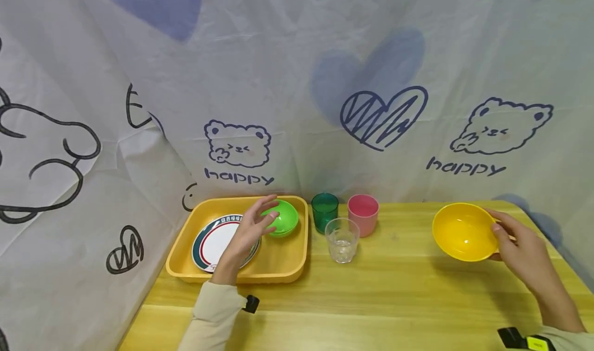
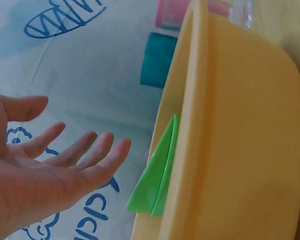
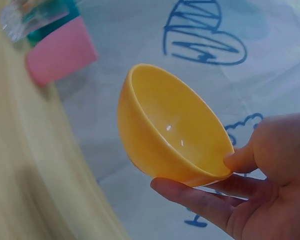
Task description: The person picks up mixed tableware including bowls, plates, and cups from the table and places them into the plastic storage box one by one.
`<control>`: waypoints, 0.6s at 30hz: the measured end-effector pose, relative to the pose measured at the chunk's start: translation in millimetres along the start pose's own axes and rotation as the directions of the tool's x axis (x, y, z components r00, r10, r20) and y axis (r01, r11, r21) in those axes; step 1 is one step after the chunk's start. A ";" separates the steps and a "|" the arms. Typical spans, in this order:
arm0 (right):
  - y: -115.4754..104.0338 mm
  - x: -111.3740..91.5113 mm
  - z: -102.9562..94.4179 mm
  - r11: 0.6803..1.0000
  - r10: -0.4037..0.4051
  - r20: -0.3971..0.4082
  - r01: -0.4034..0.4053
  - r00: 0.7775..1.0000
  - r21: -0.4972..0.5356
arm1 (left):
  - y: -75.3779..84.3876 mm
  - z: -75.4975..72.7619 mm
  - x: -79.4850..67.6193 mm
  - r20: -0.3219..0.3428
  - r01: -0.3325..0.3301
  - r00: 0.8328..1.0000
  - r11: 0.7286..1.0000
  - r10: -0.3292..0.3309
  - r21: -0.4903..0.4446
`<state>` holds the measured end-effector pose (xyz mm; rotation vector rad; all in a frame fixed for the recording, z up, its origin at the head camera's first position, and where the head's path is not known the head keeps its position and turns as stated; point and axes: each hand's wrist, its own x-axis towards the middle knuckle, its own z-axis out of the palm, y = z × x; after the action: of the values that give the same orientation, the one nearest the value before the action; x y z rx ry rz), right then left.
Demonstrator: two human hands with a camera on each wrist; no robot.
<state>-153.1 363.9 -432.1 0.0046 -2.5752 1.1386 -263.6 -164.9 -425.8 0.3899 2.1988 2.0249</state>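
My right hand (image 1: 526, 245) holds a yellow bowl (image 1: 465, 232) by its side, thumb at the inner rim and fingers beneath. In the right wrist view the bowl (image 3: 165, 135) hangs tilted above the wooden table, its inside showing. Over the yellow tray (image 1: 283, 277), my left hand (image 1: 250, 227) has its fingers spread, holding nothing. Just beyond its fingertips sit stacked green bowls (image 1: 286, 219) in the tray's right part; the left wrist view shows a gap between the fingers and the green bowls (image 2: 157, 175). A white plate (image 1: 218, 243) with a dark green and red rim lies at the tray's left, partly covered by the hand.
Right of the tray stand a dark green cup (image 1: 325, 212), a pink cup (image 1: 363, 215) and a clear cup (image 1: 342, 240) close together. A printed cloth (image 1: 297, 83) hangs behind and at the left of the wooden table (image 1: 371, 304).
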 end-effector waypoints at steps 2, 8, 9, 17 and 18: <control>-4.8 0.7 2.8 0.999 0.010 -0.009 -0.010 1.000 0.037 | -2.5 2.1 -2.5 0.014 -0.007 1.000 0.999 0.007 -0.042; -16.8 3.3 9.2 0.992 0.078 -0.054 -0.072 0.996 0.103 | -5.4 7.2 -5.3 0.013 -0.053 0.998 0.993 0.055 -0.109; -18.6 3.8 10.1 0.990 0.093 -0.063 -0.086 0.994 0.112 | -4.3 8.5 -5.0 0.007 -0.063 0.998 0.992 0.064 -0.109; -29.0 7.1 20.0 0.965 0.175 -0.117 -0.147 0.978 0.219 | 4.4 19.6 1.0 -0.002 -0.102 0.995 0.992 0.102 -0.078; -29.6 7.5 21.7 0.962 0.172 -0.119 -0.141 0.978 0.233 | 4.9 20.8 1.5 0.001 -0.110 0.994 0.991 0.110 -0.073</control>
<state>-162.6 329.1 -422.2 -0.2227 -2.3477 1.4283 -259.0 -144.2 -422.7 0.5173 2.1376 2.1499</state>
